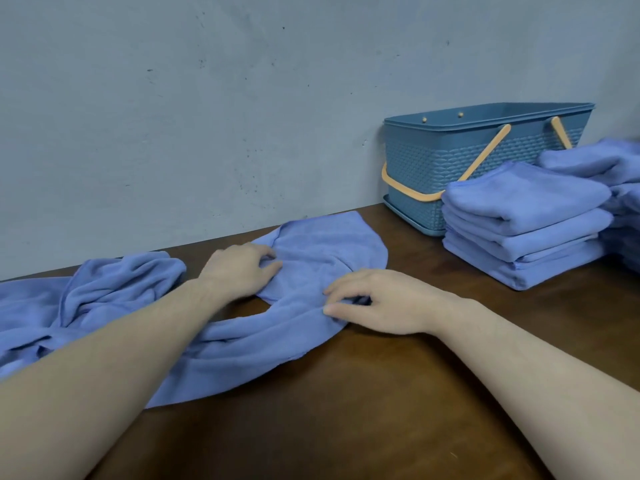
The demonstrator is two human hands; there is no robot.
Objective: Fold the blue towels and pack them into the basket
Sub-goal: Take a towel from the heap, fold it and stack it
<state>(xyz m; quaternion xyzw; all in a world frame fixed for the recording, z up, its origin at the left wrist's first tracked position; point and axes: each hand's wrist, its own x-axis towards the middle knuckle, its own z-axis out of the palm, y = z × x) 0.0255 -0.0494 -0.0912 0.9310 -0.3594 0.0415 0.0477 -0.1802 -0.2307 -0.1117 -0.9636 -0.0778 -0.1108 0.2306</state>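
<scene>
Nearest you, your two forearms reach out over the dark wooden worktop point(346, 410) and meet on the one blue towel point(311, 271) that lies spread and rumpled in the middle. Your right hand point(377, 301) has its grip closed to a pinch: thumb and curled fingers gather a fold of cloth at the towel's right edge, likely so you can lift or draw that edge over. Your left hand point(242, 268) sits a little farther back on the same towel, fingers bent and bunching the fabric under them; that grip looks like an anchor, holding the cloth in place while the other hand works. The towel is not yet folded. It runs in a loose band from the near left up toward the wall, with a bare patch of worktop showing between your wrists.

To the left, just beyond your left arm, a heap of unfolded towels point(104, 292) waits in easy reach, so more folding seems to be left.

Farther off on the right, a stack of folded towels point(523, 223) stands squared up, touching or just in front of the basket point(450, 157), with a looser pile point(620, 188) at the frame's right edge. The basket sits against the grey wall point(207, 98), its orange handles dropped down the sides, which leaves the mouth free for loading. You cannot see inside it from here.
</scene>
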